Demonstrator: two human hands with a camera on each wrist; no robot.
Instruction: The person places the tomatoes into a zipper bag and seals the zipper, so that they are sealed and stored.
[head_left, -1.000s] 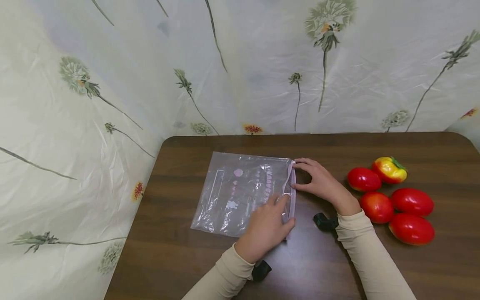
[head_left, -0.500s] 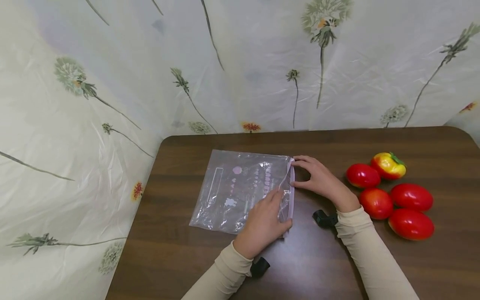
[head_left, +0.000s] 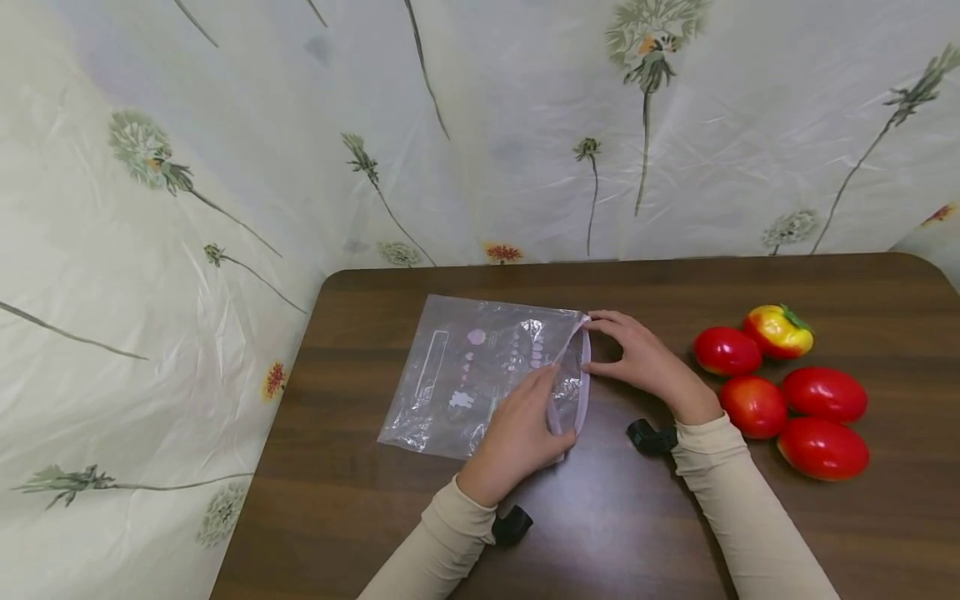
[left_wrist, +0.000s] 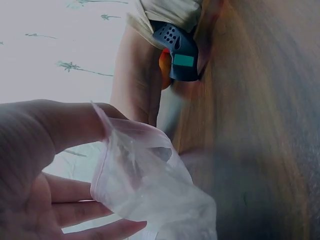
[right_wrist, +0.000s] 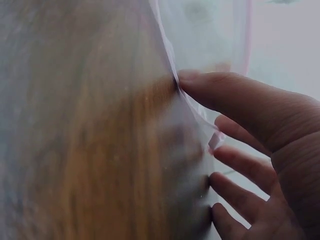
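A clear zip bag with pink print lies flat on the table, its mouth facing right and edged by a pink zip strip. The upper layer stands apart from the lower near the mouth. My left hand holds the near part of the upper lip, thumb at the strip and fingers spread over the plastic; the left wrist view shows the bag's gathered edge between thumb and fingers. At the far corner my right hand holds the mouth's edge, its thumb against the lip and a small slider by the fingers.
On the right of the brown table sit several glossy red fruits and a red-yellow one with a green top. Dark wrist cameras jut from both sleeves. A floral sheet hangs behind the table.
My left hand has shifted left and slightly away from me, drawing the upper lip back, so the bag's mouth gapes wider. The right hand stays at the far corner.
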